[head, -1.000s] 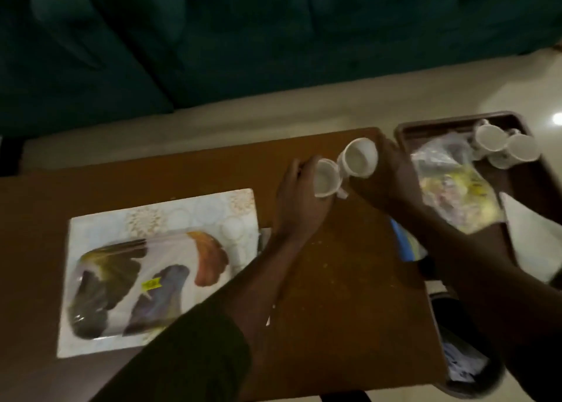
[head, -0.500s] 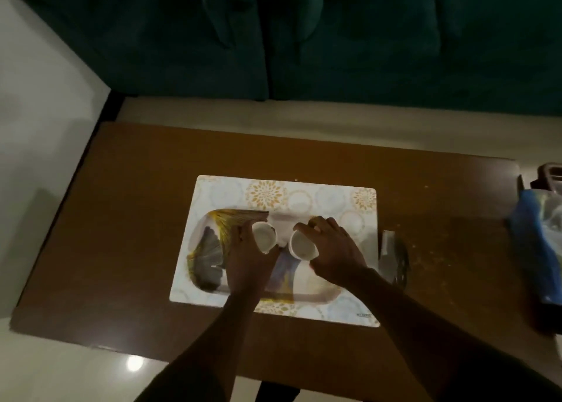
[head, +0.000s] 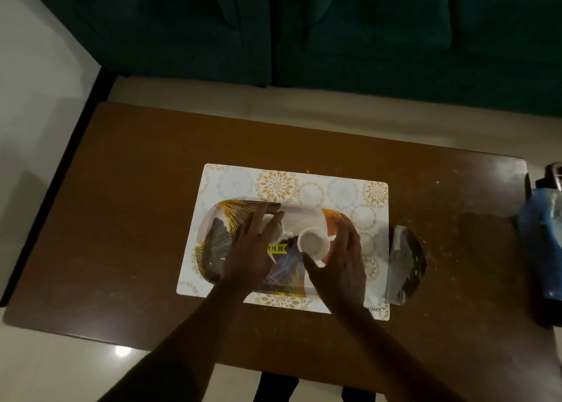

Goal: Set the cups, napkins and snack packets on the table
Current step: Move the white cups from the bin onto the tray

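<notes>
Two small white cups stand upright on a patterned tray [head: 307, 213] wrapped in clear film with a yellow price sticker. The tray lies on a white and gold placemat [head: 304, 179] in the middle of the brown table [head: 137, 219]. The right cup [head: 314, 243] shows fully. The left cup [head: 277, 227] is mostly hidden under the spread fingers of my left hand [head: 254, 249]. My right hand [head: 340, 265] lies flat just right of the right cup, fingers apart, thumb near the cup's base. Neither hand grips a cup.
A loose piece of clear plastic film [head: 406, 265] lies right of the placemat. A blue snack packet [head: 544, 249] and a dark tray corner [head: 553, 172] sit at the table's right edge. A dark green sofa [head: 334, 30] stands behind the table.
Both hands carried the two cups from the right side to the patterned tray, set them down, and spread their fingers off them. The view swung left.
</notes>
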A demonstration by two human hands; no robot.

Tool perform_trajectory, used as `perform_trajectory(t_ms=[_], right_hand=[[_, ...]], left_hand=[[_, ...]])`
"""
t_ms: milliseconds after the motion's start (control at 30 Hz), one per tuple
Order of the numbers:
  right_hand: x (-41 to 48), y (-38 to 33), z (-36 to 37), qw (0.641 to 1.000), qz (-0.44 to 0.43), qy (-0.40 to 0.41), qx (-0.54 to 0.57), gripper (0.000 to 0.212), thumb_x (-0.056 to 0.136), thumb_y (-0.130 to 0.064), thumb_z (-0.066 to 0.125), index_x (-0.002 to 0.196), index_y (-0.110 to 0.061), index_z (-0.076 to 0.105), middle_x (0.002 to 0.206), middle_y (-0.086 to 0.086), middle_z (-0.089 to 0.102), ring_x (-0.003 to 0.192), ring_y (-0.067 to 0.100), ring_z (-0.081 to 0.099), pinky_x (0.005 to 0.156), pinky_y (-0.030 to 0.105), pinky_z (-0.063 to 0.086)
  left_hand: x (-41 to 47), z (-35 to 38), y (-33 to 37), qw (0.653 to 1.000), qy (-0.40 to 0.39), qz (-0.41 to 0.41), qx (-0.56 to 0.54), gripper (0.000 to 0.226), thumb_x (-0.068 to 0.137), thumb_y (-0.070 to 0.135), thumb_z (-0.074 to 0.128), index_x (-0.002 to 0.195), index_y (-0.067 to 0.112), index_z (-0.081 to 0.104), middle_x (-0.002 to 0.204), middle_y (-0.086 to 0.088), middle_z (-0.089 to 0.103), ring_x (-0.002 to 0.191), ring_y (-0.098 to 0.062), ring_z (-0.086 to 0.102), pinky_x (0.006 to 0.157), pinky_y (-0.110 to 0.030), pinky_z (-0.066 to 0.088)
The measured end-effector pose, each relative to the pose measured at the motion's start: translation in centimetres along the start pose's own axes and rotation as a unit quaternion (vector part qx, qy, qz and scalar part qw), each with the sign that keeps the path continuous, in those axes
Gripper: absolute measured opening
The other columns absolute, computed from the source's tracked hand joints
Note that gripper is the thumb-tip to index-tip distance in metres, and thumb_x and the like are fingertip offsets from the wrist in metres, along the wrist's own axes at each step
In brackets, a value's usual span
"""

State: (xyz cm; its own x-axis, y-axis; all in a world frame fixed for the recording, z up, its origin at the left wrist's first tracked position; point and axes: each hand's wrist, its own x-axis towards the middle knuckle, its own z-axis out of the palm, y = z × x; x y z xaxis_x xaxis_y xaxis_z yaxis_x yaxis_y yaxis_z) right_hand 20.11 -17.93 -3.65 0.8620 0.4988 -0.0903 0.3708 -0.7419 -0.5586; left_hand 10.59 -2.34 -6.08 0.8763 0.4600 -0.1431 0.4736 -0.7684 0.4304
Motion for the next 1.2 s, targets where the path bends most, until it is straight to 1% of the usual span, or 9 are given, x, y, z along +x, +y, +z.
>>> perform_trajectory(t_ms=[100,200,267,367,433,500,667,1000,1200], right_hand=[[0.3,-1.1,1.0,0.998,0.050,-0.039,-0.008,0.091,0.069,-0.053,0.077,0.139,-0.012,0.037,0.141,0.011,0.041,0.126,0.027,0.045,0.080,0.038,0.056],[1.2,-2.0,1.4,0.998,0.026,-0.049,-0.005,0.065,0.075,-0.033,0.078,0.129,-0.009,0.052,0.134,0.015,0.046,0.122,0.030,0.047,0.086,0.043,0.053],[1.6,-2.2,1.4,0.998,-0.035,-0.052,-0.011,0.055,0.075,-0.018,0.079,0.126,-0.006,0.059,0.132,0.018,0.052,0.124,0.034,0.048,0.096,0.043,0.046],[1.5,-2.1,1.3,0.998,-0.050,-0.043,0.006,0.062,0.073,-0.012,0.081,0.128,-0.003,0.056,0.132,0.018,0.053,0.127,0.034,0.046,0.102,0.033,0.036],[1.4,-2.3,1.3,0.999,-0.025,-0.038,0.021,0.068,0.071,-0.019,0.083,0.129,-0.001,0.053,0.129,0.017,0.053,0.121,0.028,0.049,0.095,0.017,0.028],[1.4,-2.3,1.5,0.998,-0.014,-0.040,0.035,0.066,0.071,-0.023,0.084,0.125,0.000,0.054,0.122,0.016,0.057,0.112,0.027,0.054,0.086,0.011,0.025],[2.1,-2.9,2.1,0.996,-0.007,-0.053,0.068,0.064,0.075,-0.022,0.081,0.129,-0.004,0.052,0.126,0.012,0.060,0.116,0.022,0.055,0.091,0.017,0.033],[3.6,-3.2,2.5,0.997,-0.021,-0.041,0.062,0.064,0.074,-0.024,0.081,0.129,-0.006,0.052,0.125,0.010,0.060,0.114,0.020,0.055,0.088,0.016,0.035],[3.6,-3.1,2.1,0.996,-0.030,-0.054,0.064,0.089,0.064,-0.030,0.087,0.137,-0.005,0.043,0.129,0.013,0.056,0.118,0.024,0.053,0.091,0.023,0.036]], left_hand=[[0.3,-0.3,-0.7,0.999,-0.025,-0.025,-0.027,0.072,0.085,-0.001,0.057,0.147,0.029,0.036,0.156,-0.003,0.030,0.139,-0.028,0.038,0.093,-0.043,0.054],[0.6,-0.5,-0.2,0.988,0.023,-0.124,-0.093,0.071,0.080,0.033,0.074,0.141,0.018,0.041,0.139,-0.010,0.045,0.121,-0.025,0.053,0.087,-0.035,0.052],[0.6,-0.5,0.4,0.976,0.049,-0.154,-0.144,0.079,0.074,0.037,0.080,0.138,0.011,0.043,0.134,-0.012,0.047,0.117,-0.025,0.053,0.085,-0.030,0.048],[0.5,-0.2,0.8,0.971,0.063,-0.146,-0.177,0.076,0.076,0.022,0.080,0.140,0.012,0.041,0.135,-0.014,0.047,0.121,-0.028,0.052,0.091,-0.035,0.050],[0.7,0.0,0.7,0.970,0.081,-0.149,-0.172,0.069,0.080,0.016,0.076,0.140,0.014,0.044,0.132,-0.015,0.050,0.120,-0.031,0.054,0.092,-0.040,0.050],[1.0,0.4,0.6,0.971,0.092,-0.147,-0.167,0.063,0.080,0.016,0.075,0.137,0.012,0.048,0.129,-0.016,0.055,0.118,-0.032,0.057,0.091,-0.040,0.050],[1.9,0.6,-0.1,0.974,0.087,-0.123,-0.169,0.059,0.081,0.017,0.075,0.135,0.010,0.052,0.129,-0.014,0.059,0.119,-0.030,0.056,0.093,-0.042,0.051],[2.6,0.0,-1.1,0.974,0.064,-0.111,-0.185,0.063,0.082,0.019,0.074,0.139,0.010,0.048,0.137,-0.014,0.052,0.126,-0.026,0.051,0.097,-0.025,0.040],[1.8,-1.2,-1.2,0.982,0.025,-0.086,-0.168,0.093,0.073,0.029,0.079,0.150,0.020,0.027,0.145,-0.013,0.036,0.133,-0.030,0.041,0.100,-0.043,0.046]])
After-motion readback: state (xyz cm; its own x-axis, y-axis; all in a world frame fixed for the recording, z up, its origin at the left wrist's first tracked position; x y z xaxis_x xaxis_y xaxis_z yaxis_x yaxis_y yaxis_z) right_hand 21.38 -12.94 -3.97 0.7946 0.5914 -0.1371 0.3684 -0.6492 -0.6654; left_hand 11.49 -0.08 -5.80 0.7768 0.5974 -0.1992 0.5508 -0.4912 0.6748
